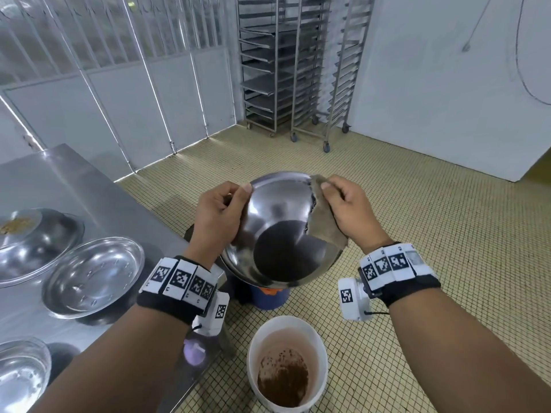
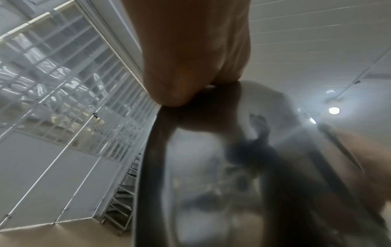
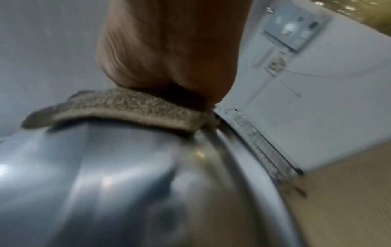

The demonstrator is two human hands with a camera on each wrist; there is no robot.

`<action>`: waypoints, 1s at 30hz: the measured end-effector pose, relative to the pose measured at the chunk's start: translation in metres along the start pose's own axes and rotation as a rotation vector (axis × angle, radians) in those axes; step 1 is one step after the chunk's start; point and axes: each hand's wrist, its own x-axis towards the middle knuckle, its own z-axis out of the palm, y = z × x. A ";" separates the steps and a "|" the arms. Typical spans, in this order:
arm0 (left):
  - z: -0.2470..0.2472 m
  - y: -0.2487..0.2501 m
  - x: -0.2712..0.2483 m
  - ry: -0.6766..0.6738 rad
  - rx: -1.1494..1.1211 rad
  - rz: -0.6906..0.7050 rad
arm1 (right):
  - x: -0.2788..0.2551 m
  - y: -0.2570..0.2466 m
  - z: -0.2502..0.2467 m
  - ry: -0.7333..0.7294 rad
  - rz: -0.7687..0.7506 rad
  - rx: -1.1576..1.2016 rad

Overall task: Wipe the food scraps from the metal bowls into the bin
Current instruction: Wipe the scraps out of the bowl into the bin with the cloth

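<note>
Both wrist views are smeared with blur; each shows little more than the heel of a hand against curved steel, and the fingers are hidden behind it. From the head view the bowl (image 1: 280,231) is held in the air, tilted with its inside toward the person, over a blue bin (image 1: 269,296) that it almost wholly covers — only a strip of blue wall and an orange patch show beneath its lower rim. The left hand (image 1: 219,217) grips the bowl's left rim, thumb on the inside, fingers curled behind. The right hand (image 1: 350,210) pinches a brown cloth (image 1: 323,222) against the right rim, the cloth draped down the inner wall. The bowl's inside looks clean; its dark base is only reflection.

A white bucket (image 1: 287,363) with brown residue stands on the floor just nearer the person, clear of the bowl. On the table (image 1: 74,186) at left lie three more bowls — the far one (image 1: 35,239) cut off by the frame and carrying yellowish scraps, the middle one (image 1: 94,277), and the near one (image 1: 22,374) also cut off. The table's corner sits close by the left wrist; open tiled floor lies to the right and ahead, up to the racks (image 1: 301,70)
</note>
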 end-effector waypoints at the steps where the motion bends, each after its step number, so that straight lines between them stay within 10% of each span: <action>1: 0.003 0.002 -0.002 -0.028 0.018 0.011 | 0.003 -0.005 -0.001 -0.032 -0.044 -0.054; 9: -0.005 -0.006 -0.006 0.132 -0.174 -0.102 | -0.012 0.011 -0.002 0.072 0.052 0.152; 22: 0.002 0.026 0.009 -0.266 0.362 0.198 | -0.010 -0.008 -0.011 -0.078 -0.158 -0.180; 30: 0.005 0.015 0.010 -0.134 0.064 0.093 | -0.011 0.000 -0.006 -0.026 -0.085 -0.072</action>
